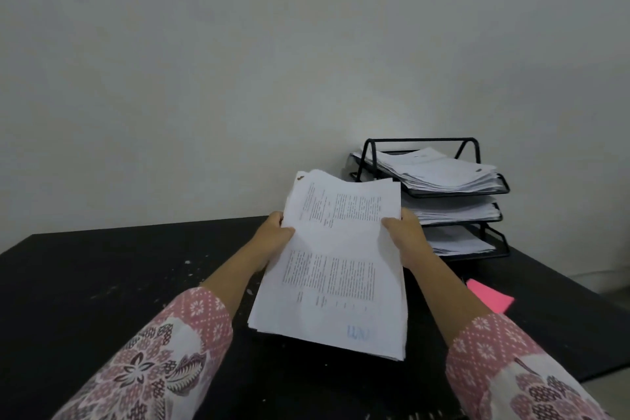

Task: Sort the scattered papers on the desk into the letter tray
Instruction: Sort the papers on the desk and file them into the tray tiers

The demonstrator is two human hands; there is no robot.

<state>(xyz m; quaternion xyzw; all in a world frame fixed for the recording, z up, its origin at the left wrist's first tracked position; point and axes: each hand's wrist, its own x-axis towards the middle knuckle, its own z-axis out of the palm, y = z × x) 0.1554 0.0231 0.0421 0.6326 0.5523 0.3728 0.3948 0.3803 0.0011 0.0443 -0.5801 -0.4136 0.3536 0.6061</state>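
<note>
A thick stack of printed white papers [335, 262] is lifted above the black desk [102, 283], tilted with its far edge raised. My left hand [272, 237] grips its left edge, thumb on top. My right hand [407, 237] grips the right edge the same way. Behind the stack, at the back right of the desk, stands a black wire letter tray [504, 186] with three tiers. Each tier holds white sheets; the top tier is piled highest.
A pink sticky-note pad [491, 295] lies on the desk to the right of my right forearm. The desk surface has pale specks on its left half. A plain white wall rises right behind the desk. The desk's right edge drops off beyond the pad.
</note>
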